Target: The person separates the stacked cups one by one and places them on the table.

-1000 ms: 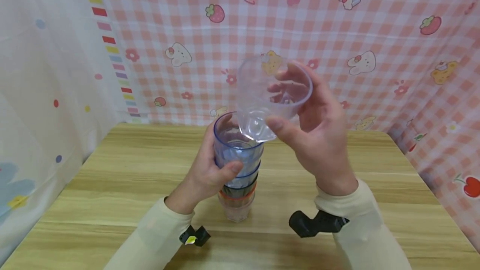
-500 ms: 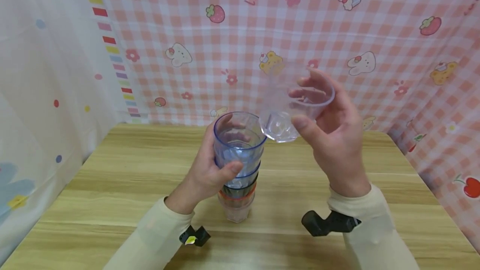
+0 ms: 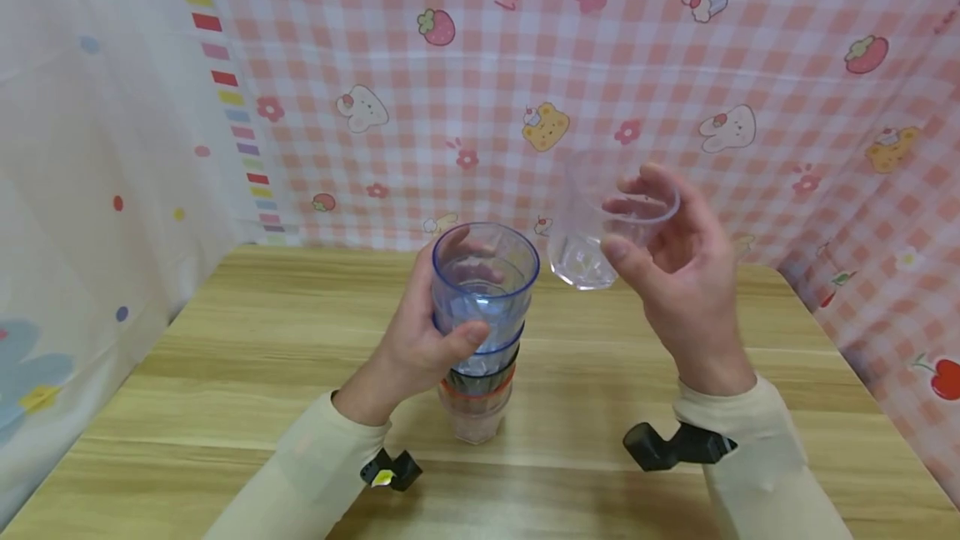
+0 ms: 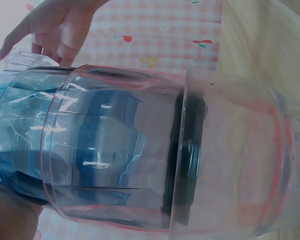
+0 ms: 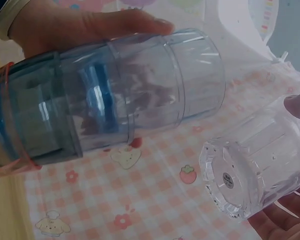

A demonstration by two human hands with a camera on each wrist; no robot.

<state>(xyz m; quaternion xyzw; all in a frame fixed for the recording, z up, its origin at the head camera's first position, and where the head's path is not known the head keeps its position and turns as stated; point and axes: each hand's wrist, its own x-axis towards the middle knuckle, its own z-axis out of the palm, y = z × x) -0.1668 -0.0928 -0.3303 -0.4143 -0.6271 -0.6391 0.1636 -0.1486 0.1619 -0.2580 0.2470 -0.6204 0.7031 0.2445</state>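
Note:
A stack of nested clear plastic cups (image 3: pixel 480 407) stands upright on the wooden table in the head view, with blue, dark and orange-red rims. My left hand (image 3: pixel 420 336) grips the blue-rimmed top part of the stack, thumb in front and fingers behind. To the right, my right hand (image 3: pixel 678 273) holds a single colourless cup (image 3: pixel 585 252) by its side between thumb and fingers, tilted, raised above the table and apart from the stack. In the right wrist view, the faceted base of this clear cup (image 5: pixel 230 180) carries a small dark round mark.
The wooden table (image 3: pixel 225 407) runs under both arms. A pink checked cloth (image 3: pixel 315 48) hangs behind it, with a white spotted curtain (image 3: pixel 82 157) on the left. Each sleeve bears a black wrist camera (image 3: pixel 678 447).
My right hand has moved right with the colourless cup, from over the stack's rim to beside it, and slightly down. The left hand and stack stay nearly still.

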